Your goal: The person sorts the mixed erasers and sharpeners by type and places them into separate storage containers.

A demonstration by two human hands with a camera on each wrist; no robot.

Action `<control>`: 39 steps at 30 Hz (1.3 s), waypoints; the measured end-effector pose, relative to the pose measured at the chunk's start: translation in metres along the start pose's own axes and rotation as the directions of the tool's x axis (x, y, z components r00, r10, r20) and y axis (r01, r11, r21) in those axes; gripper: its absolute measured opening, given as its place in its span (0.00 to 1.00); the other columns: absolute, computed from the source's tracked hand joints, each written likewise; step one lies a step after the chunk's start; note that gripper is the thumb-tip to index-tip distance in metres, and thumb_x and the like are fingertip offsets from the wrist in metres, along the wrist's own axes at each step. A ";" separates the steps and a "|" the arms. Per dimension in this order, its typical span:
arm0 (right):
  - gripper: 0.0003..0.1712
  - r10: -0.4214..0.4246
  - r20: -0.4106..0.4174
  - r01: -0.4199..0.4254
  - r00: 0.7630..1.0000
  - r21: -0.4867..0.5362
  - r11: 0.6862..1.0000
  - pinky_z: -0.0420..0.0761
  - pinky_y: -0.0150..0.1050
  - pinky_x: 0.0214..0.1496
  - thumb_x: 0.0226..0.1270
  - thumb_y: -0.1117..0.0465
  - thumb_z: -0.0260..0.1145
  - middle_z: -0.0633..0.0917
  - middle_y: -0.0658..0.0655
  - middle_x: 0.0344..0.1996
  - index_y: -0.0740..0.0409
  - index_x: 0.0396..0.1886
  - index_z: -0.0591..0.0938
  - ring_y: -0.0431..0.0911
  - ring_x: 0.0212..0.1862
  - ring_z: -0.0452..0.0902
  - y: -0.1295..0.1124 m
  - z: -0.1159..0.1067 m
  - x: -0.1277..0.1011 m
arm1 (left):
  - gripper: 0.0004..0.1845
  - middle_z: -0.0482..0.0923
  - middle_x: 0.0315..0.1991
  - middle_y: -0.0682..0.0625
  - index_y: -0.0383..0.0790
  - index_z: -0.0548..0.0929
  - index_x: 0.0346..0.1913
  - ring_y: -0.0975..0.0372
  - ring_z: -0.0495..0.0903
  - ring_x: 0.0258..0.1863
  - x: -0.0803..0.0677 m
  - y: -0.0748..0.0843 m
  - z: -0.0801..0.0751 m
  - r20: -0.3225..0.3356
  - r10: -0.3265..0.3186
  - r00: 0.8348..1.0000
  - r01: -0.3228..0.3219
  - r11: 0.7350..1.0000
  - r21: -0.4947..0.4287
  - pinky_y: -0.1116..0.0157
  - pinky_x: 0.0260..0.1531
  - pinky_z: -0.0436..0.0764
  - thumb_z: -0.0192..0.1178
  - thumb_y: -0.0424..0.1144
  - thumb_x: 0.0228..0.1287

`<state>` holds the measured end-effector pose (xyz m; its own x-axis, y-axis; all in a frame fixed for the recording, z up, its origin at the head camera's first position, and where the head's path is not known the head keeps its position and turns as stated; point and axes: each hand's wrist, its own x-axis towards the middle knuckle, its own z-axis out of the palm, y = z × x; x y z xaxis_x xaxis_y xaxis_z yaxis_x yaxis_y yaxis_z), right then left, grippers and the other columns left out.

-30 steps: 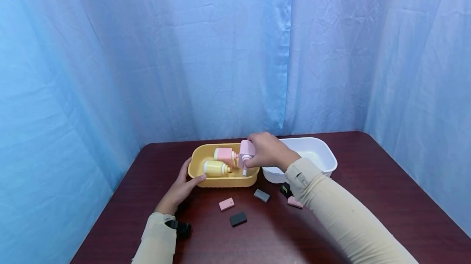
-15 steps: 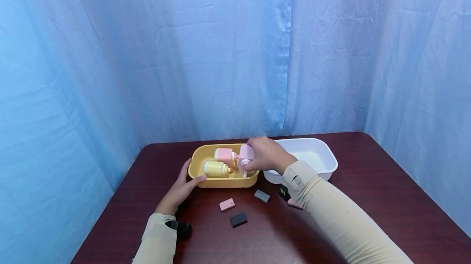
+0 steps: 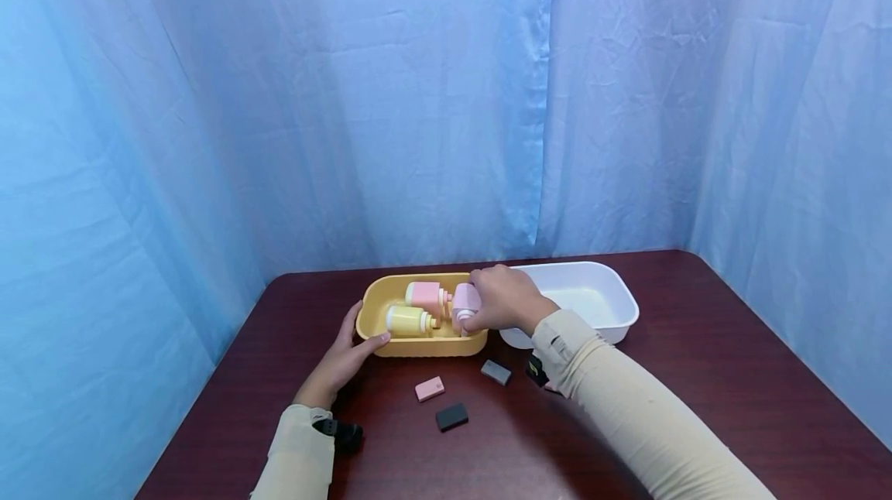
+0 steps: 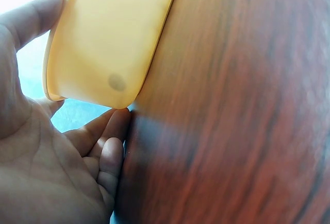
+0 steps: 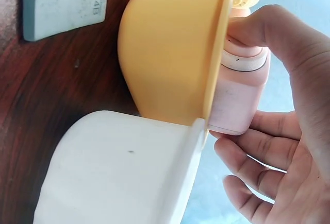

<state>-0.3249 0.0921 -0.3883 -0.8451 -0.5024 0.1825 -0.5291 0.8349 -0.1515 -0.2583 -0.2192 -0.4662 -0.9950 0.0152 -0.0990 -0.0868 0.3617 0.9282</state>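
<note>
My right hand [image 3: 507, 299] grips a pale pink pump bottle [image 3: 465, 302] between thumb and fingers, low inside the right end of a yellow tub [image 3: 435, 347]. In the right wrist view the thumb lies at the bottle's [image 5: 237, 98] neck, and the fingertips are by its base. Two other bottles lie on their sides in the tub: a pink one [image 3: 423, 294] behind and a yellow one [image 3: 406, 320] in front. At the tub's left end my left hand [image 3: 343, 353] holds the wall, thumb on the front rim and fingers round the end.
Right of the yellow tub, touching or nearly touching it, stands a white tub [image 3: 592, 295]. On the dark red table [image 3: 390, 453] in front lie a pink eraser-like block [image 3: 430, 388], a black block [image 3: 451, 416] and a grey block [image 3: 495, 372] marked 4B. Another pink block is mostly hidden by the right sleeve.
My right hand has lowered the pale pink bottle further into the yellow tub's right end. The left hand and the other bottles have stayed in place.
</note>
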 end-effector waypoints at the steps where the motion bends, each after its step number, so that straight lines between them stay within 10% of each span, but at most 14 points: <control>1: 0.33 0.001 0.002 -0.001 1.000 -0.002 1.000 0.74 0.41 0.26 0.42 0.32 0.80 0.80 0.46 0.26 0.49 0.37 0.81 0.44 0.29 0.75 0.000 0.001 0.000 | 0.56 0.47 0.84 0.43 0.58 0.42 0.84 0.45 0.50 0.81 0.000 0.000 0.000 0.001 0.001 1.000 -0.001 1.000 0.002 0.34 0.76 0.47 0.68 0.61 0.64; 39: 0.42 0.064 0.098 -0.064 0.993 -0.005 0.998 0.76 0.42 0.37 0.50 0.31 0.79 0.85 0.49 0.35 0.53 0.57 0.83 0.45 0.38 0.75 -0.004 0.010 -0.004 | 0.56 0.47 0.83 0.43 0.58 0.42 0.84 0.46 0.50 0.81 -0.001 0.001 0.000 0.007 0.012 1.000 -0.012 1.000 -0.023 0.36 0.77 0.50 0.69 0.59 0.65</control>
<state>-0.3203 0.0888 -0.3979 -0.8807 -0.4675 0.0766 -0.4737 0.8664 -0.1578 -0.2577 -0.2189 -0.4653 -0.9956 0.0263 -0.0904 -0.0761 0.3401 0.9373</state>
